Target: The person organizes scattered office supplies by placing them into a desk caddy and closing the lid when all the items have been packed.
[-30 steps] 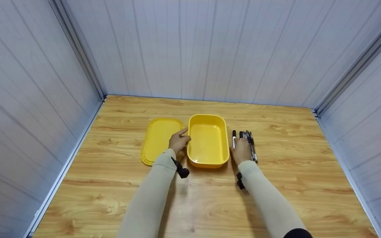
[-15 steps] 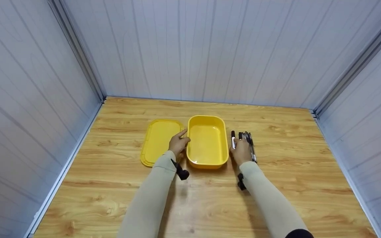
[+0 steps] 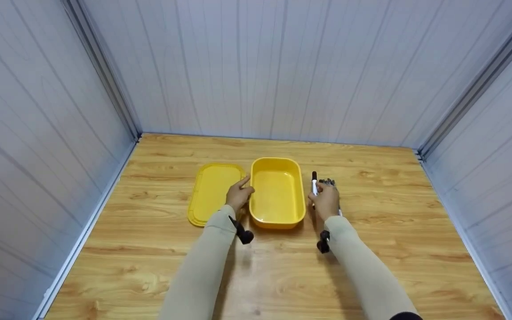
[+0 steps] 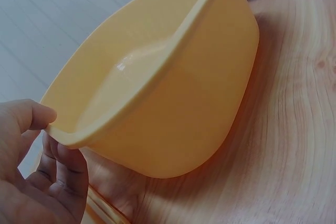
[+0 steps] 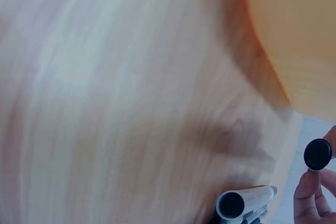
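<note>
A yellow plastic box (image 3: pixel 276 198) stands upright on the table with its inside bare. My left hand (image 3: pixel 238 195) pinches its left rim, thumb over the edge and fingers beneath, as the left wrist view shows. My right hand (image 3: pixel 328 202) is just right of the box and holds a white marker pen (image 3: pixel 314 182) between thumb and fingers. In the right wrist view the black end (image 5: pixel 317 154) of this marker faces the camera, above the tabletop. Several more pens (image 3: pixel 329 182) lie partly hidden under that hand; a white one with a black end (image 5: pixel 244 203) shows most.
A yellow lid (image 3: pixel 211 195) lies flat to the left of the box, close to my left hand. Wood-grain tabletop (image 3: pixel 265 275) spreads around everything. Pale panel walls (image 3: pixel 256 71) close off the back and both sides.
My right hand has raised the marker from beside the other pens. My left hand has stayed at the box rim. The head view has tilted slightly.
</note>
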Demonstrator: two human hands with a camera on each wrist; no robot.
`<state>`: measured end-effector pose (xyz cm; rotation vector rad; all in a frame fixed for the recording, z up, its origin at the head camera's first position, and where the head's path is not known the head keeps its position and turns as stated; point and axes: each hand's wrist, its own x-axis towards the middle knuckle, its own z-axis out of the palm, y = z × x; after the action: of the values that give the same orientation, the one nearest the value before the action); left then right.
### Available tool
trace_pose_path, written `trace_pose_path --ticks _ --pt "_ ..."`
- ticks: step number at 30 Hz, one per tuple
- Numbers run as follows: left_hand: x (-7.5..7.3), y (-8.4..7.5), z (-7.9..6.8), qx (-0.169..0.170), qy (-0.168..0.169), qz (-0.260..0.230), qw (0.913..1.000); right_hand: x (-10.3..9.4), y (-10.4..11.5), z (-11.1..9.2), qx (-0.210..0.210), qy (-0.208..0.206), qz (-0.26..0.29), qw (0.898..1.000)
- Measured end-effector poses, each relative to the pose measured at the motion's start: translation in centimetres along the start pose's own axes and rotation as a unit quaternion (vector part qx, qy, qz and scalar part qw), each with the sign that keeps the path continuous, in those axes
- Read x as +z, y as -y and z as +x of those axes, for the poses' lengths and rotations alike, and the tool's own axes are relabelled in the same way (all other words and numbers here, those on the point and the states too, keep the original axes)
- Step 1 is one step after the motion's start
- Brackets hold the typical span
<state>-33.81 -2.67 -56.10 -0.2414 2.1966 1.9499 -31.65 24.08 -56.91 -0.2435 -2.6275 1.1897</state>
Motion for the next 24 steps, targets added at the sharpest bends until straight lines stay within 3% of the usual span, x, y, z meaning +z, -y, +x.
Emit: trace_pose_path --ticks 6,12,15,21,24 --pt "0.0 0.0 -0.2 0.000 -0.003 -0.003 1.0000 -0.4 0.3 -0.1 0.021 -0.022 0.046 0.998" --pt "0.1 0.1 -0.2 -0.009 -0.008 -0.001 0.9999 -0.6 0.6 -0.1 0.097 -0.008 0.132 0.987" --pt "0.1 0.1 -0.1 -0.014 -0.009 -0.011 0.9998 -0.8 0.8 -0.1 0.141 0.016 0.208 0.968" --pt "0.0 0.0 -0.1 -0.027 -0.004 -0.023 0.9994 -0.8 1.3 0.1 0.208 0.042 0.359 0.909" --pt "0.0 0.0 -0.1 -0.021 -0.005 -0.029 0.9993 -0.8 1.5 0.1 0.214 0.050 0.381 0.898"
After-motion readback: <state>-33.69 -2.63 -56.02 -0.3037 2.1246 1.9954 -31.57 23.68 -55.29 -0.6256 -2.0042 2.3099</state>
